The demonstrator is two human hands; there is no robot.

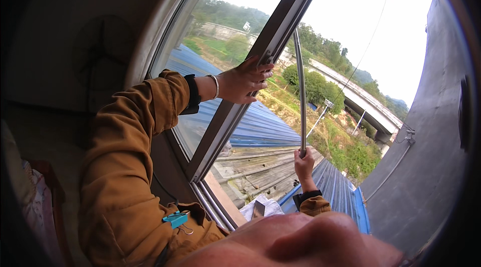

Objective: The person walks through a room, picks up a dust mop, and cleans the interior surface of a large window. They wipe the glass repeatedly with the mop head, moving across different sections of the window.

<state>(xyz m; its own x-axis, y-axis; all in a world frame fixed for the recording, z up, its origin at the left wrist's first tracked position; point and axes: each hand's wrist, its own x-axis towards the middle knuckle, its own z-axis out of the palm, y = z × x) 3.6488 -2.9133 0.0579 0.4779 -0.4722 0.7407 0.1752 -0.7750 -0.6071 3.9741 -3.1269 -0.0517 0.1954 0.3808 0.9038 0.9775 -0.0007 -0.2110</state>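
Observation:
My left hand (242, 83) lies across the dark metal stile of a sliding window sash (221, 124), its fingers spread and hooked over the edge beside the latch (267, 58). A bracelet circles that wrist. Outside the opening, my right hand (305, 163) is closed around the lower end of a shiny metal pole (300, 90). The pole rises steeply and passes behind the sash; its upper part shows through the glass, and its top end is out of view. Both arms wear brown sleeves with dark cuffs.
Below the opening are blue corrugated roofing (259, 124), a weathered grey roof (259, 165) and a white plastic sheet (268, 207). A grey wall (406, 177) with a cable bounds the right. The window track (214, 207) runs beneath the sash. Indoors, a fan (101, 54) stands in shadow.

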